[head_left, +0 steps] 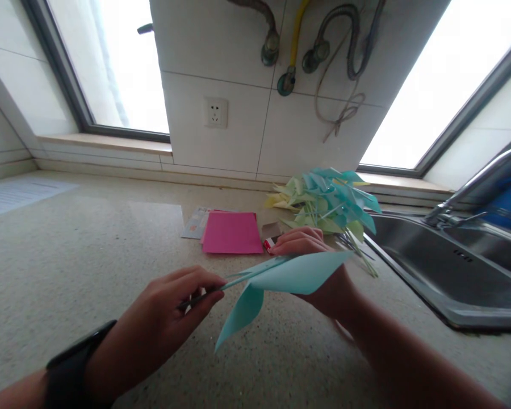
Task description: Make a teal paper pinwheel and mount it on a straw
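My left hand (174,307) pinches a thin stick (234,281) between thumb and fingers. Pale blue-green paper folded into a pinwheel (298,274) sits at the stick's far end, its pointed blades reaching right and down. Behind the upper edge of the paper, my right hand (304,245) is closed with bent fingers at the pinwheel's head; its fingertips and thumb are mostly hidden. Just past those fingers lies a small red and white box (269,244) with a brownish flap. Farther back is a stack of pink paper squares (232,233).
A bunch of yellow, green and blue paper pinwheels (323,199) lies at the back right, sticks toward me. A steel sink (430,272) with a faucet (472,184) borders the counter (89,244). Printed sheets (21,196) lie far left. A socket (215,112) is on the wall.
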Demonstrator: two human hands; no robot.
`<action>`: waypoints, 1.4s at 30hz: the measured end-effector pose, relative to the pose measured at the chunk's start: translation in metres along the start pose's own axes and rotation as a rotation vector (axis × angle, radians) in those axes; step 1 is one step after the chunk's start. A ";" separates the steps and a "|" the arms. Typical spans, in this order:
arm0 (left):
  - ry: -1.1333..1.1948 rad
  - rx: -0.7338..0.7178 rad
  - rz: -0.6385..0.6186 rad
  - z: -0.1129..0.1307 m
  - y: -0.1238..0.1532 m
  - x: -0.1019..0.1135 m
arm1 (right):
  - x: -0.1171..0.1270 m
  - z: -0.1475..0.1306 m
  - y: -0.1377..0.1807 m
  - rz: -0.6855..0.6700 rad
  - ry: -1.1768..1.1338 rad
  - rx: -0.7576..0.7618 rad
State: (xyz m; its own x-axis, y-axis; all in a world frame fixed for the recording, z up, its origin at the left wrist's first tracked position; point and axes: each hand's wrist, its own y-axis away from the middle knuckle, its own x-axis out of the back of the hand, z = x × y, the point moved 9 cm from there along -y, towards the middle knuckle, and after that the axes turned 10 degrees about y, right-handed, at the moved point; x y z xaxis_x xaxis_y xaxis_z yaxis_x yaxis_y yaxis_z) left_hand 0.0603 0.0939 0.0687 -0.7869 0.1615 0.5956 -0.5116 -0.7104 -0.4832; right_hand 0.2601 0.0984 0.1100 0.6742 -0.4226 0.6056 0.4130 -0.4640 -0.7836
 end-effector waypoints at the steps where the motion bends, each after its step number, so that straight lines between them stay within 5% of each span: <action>1: 0.009 -0.007 -0.003 0.002 0.000 0.000 | 0.000 -0.003 -0.001 0.000 -0.010 0.015; 12: -0.082 -0.249 0.007 0.029 0.005 0.006 | 0.010 -0.028 -0.005 -0.010 -0.096 0.088; 29: -0.242 -0.359 -0.014 0.033 0.013 0.004 | 0.011 -0.025 -0.007 -0.082 -0.120 0.086; 34: -0.210 -0.225 -0.049 0.020 0.006 0.001 | 0.006 -0.001 -0.007 -0.102 -0.105 -0.060; 42: 0.338 0.376 -0.200 -0.032 0.008 -0.031 | -0.005 0.038 0.009 -0.045 -0.180 -0.365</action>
State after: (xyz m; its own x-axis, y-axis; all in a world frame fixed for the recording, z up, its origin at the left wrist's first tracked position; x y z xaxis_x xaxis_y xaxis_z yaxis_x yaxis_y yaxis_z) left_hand 0.0698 0.1049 0.0259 -0.7857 0.4858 0.3829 -0.5527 -0.8293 -0.0821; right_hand 0.2839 0.1257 0.0949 0.7701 -0.2675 0.5791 0.2222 -0.7385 -0.6366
